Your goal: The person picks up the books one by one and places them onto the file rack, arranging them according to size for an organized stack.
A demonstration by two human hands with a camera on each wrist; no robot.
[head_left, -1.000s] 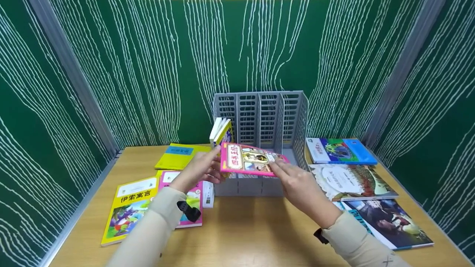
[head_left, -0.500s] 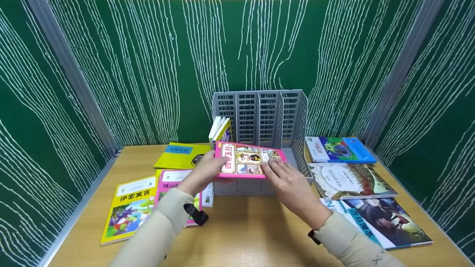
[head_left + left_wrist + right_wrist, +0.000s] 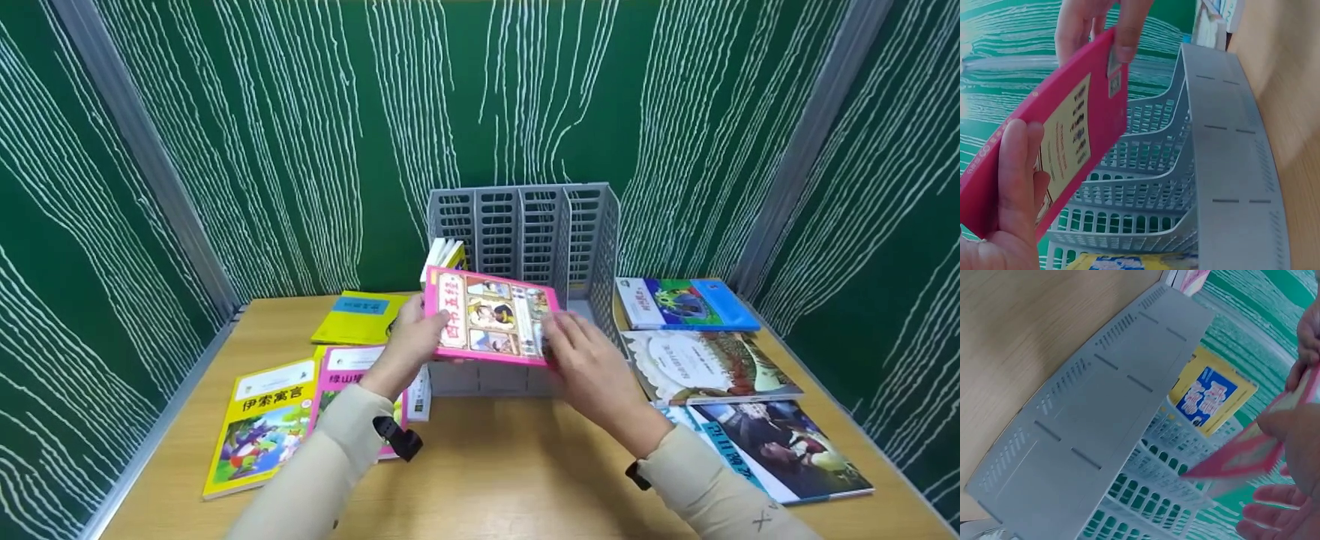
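Observation:
A pink-edged book (image 3: pixel 491 315) with a picture-panelled cover is held up before the grey rack, cover tilted towards me. My left hand (image 3: pixel 411 341) grips its left edge, thumb on the cover and fingers against the pink back, as the left wrist view shows. At the opposite edge, my right hand (image 3: pixel 596 371) pinches it, with the thumb on the back. Behind stands the grey divided file rack (image 3: pixel 592 247), its front panel (image 3: pixel 1235 140) near the table edge of the left wrist view. A yellow book (image 3: pixel 1210 391) stands in its leftmost compartment.
Left of the rack lie a yellow book (image 3: pixel 356 319), a yellow storybook (image 3: pixel 262 427) and a pink book (image 3: pixel 345 375) partly under my arm. To the right lie a blue book (image 3: pixel 690 304), a brown-and-white book (image 3: pixel 712 367) and a dark-covered book (image 3: pixel 795 450).
The pink book has shifted left and tipped to show more cover. My left thumb has come onto its cover. The right hand has slid from over the cover to its right edge.

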